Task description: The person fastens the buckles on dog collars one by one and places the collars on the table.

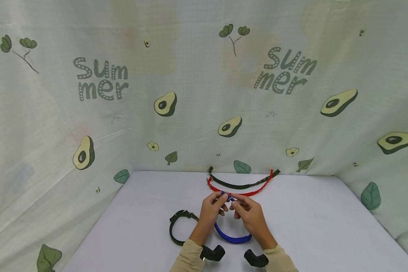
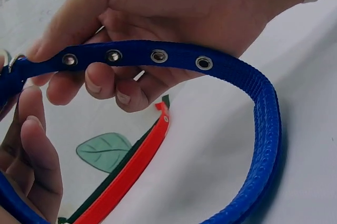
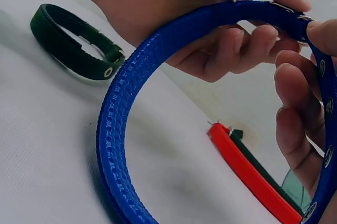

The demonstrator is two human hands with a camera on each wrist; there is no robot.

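Observation:
A blue collar (image 1: 232, 240) with metal-ringed holes curves in a loop below both hands, its two ends brought together between them. My left hand (image 1: 210, 209) pinches the holed end; in the left wrist view its thumb lies along the strap (image 2: 134, 54), with several eyelets showing. From the other side my right hand (image 1: 251, 216) grips the end with the metal buckle (image 3: 305, 19), fingers curled behind the band. The fingertips of both hands meet near the buckle. Part of the buckle is hidden by the left thumb in the right wrist view.
A dark green collar (image 1: 171, 228), closed in a ring, lies left of the left hand. Beyond the hands, a red collar (image 1: 266, 181) and another dark green collar (image 1: 239, 186) lie stretched out on the white table (image 1: 149, 196). A printed curtain (image 1: 197, 75) hangs behind.

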